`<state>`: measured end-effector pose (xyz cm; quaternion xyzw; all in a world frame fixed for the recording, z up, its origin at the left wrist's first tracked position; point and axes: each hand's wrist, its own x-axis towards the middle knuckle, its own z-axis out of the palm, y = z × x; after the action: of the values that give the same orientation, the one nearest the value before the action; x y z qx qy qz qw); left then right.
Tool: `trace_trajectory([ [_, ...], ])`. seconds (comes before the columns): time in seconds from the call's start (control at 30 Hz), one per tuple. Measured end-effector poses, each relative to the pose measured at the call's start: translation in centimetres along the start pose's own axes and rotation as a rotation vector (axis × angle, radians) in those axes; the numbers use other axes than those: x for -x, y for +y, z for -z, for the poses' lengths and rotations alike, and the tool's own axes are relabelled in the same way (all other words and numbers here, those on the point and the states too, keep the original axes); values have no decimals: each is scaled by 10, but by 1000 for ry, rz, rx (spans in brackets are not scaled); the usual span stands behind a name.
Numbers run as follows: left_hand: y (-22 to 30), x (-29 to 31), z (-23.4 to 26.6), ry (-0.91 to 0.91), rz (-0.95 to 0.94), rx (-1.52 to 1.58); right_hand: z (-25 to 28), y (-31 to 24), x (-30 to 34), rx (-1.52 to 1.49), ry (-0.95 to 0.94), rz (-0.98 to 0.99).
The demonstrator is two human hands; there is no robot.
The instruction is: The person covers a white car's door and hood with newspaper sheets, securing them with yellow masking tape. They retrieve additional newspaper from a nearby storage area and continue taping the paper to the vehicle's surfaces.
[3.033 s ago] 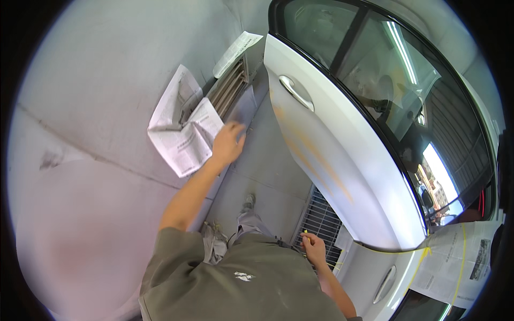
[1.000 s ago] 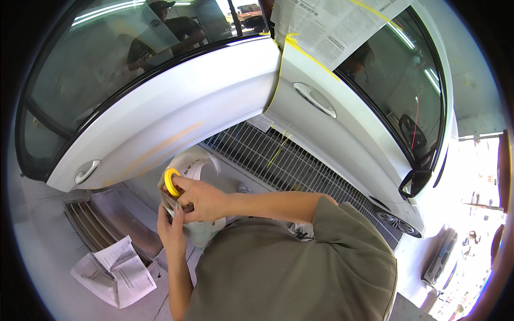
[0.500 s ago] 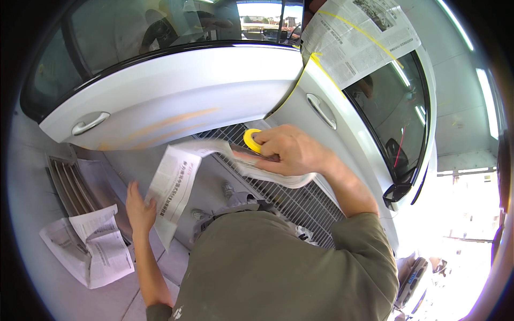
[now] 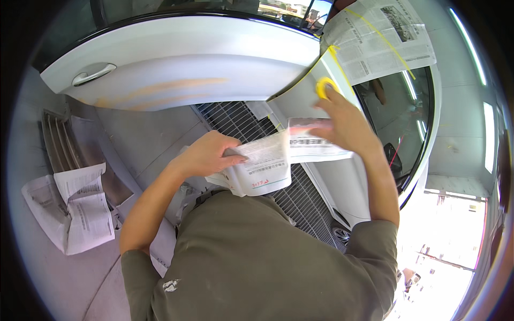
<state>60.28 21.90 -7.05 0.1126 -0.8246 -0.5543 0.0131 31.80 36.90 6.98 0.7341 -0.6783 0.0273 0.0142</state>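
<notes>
My left hand [image 4: 206, 155] grips one end of a sheet of newspaper [image 4: 267, 166] in front of my chest. The other end of that sheet is held up by my right hand [image 4: 342, 125], which also carries a yellow roll of masking tape [image 4: 324, 86] on its fingers. Both hands are raised beside the white car [image 4: 332, 182]. The car's open white door [image 4: 182, 64] has orange streaks on its panel. More newspaper [image 4: 380, 37] is taped with yellow strips over the car's window frame, just above my right hand.
A metal floor grate [image 4: 241, 117] runs under the car door. Loose newspaper sheets [image 4: 69, 206] lie on the grey floor at my left beside a second grate [image 4: 56, 139]. Bright daylight enters at the lower right.
My left hand has come up from the side and taken hold of the sheet. My right hand has moved up and right with the tape roll, and the sheet now spans both hands.
</notes>
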Motion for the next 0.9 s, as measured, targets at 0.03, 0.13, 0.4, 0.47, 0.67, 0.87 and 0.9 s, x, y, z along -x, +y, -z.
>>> trace_trajectory([
  [0.03, 10, -2, -1, 8, -39, -23, -14, -14, -5, -72, 139, 89],
  [0.13, 35, -5, -3, 66, -39, -66, -55, -54, -21, -399, -146, 251],
  [0.4, 41, 21, 2, 165, 164, -189, -85, -51, -45, -716, -388, 349],
  [0.47, 42, 23, 0, 240, 93, -204, -93, -56, -51, -809, -298, 413],
  [0.67, 57, 29, -1, 299, 98, -264, -102, -55, -76, -913, -450, 492],
  [0.87, 55, 44, -12, 629, 149, -41, -118, -35, -93, -1158, -566, 358],
  [0.9, 52, 51, -14, 703, 170, -10, -123, -30, -93, -1193, -567, 362],
])
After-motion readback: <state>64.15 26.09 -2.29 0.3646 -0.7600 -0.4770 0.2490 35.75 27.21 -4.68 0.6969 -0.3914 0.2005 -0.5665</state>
